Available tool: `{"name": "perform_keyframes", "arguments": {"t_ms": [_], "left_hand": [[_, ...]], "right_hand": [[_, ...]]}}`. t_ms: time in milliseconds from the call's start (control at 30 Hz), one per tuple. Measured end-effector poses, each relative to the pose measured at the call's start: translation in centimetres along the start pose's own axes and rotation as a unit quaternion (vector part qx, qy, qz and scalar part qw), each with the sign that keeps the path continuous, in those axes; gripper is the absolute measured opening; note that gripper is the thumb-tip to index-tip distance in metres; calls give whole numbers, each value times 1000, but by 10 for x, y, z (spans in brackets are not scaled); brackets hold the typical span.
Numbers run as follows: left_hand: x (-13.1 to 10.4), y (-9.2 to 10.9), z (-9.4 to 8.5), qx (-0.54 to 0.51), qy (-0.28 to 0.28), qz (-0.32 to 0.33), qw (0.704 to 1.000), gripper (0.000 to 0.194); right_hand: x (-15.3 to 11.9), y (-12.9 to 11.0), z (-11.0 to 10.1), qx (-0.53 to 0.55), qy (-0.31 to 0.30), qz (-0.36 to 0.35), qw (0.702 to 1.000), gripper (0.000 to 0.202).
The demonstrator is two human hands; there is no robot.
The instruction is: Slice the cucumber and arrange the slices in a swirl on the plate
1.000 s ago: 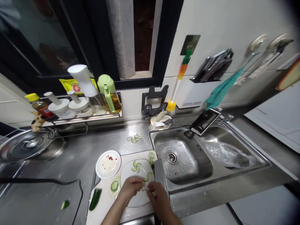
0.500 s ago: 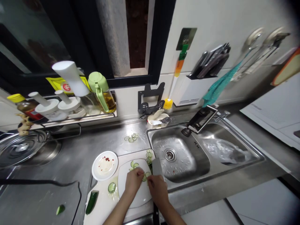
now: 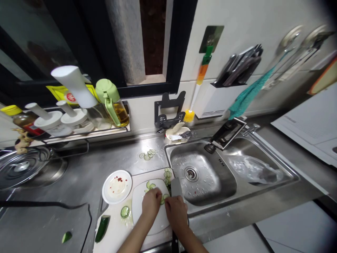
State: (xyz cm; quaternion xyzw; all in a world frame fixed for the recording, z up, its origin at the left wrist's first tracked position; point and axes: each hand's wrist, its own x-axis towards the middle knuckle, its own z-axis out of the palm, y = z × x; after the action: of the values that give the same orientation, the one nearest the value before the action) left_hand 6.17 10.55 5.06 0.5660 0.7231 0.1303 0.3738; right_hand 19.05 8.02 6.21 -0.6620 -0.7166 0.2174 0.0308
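Note:
My left hand [image 3: 152, 203] is closed over the white square plate [image 3: 147, 225], its fingertips pinched at the edge of some thin cucumber slices [image 3: 164, 196]. From the other side, my right hand [image 3: 177, 211] pinches at the same slices. More cucumber slices [image 3: 150, 185] lie near the plate's far rim. The plate rests on a pale cutting board [image 3: 113, 242]. Just beyond my right hand shows the grey blade of a cleaver [image 3: 177, 186], with slices [image 3: 167, 175] beside it. A cut cucumber piece [image 3: 102, 228] and a thicker slice [image 3: 125, 211] lie left of the plate.
A round white plate [image 3: 117, 202] with red bits sits at the board's left corner. Slices [image 3: 147, 154] lie on the steel counter [image 3: 110, 154]. The sink [image 3: 210, 175] is to the right, with a faucet [image 3: 223, 135]. A cucumber end [image 3: 66, 237] lies far left; seasoning jars [image 3: 76, 119] line a rack.
Both hands stay over the plate at the cucumber slices, with only slight finger movement. The camera view has shifted a little.

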Motion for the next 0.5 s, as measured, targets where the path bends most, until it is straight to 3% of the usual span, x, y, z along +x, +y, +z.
{"name": "perform_keyframes", "arguments": {"t_ms": [500], "left_hand": [[-1,3,1,41,-7,-15,999,9]], "right_hand": [[3,-7,2,-58,2,15,998,18]]}}
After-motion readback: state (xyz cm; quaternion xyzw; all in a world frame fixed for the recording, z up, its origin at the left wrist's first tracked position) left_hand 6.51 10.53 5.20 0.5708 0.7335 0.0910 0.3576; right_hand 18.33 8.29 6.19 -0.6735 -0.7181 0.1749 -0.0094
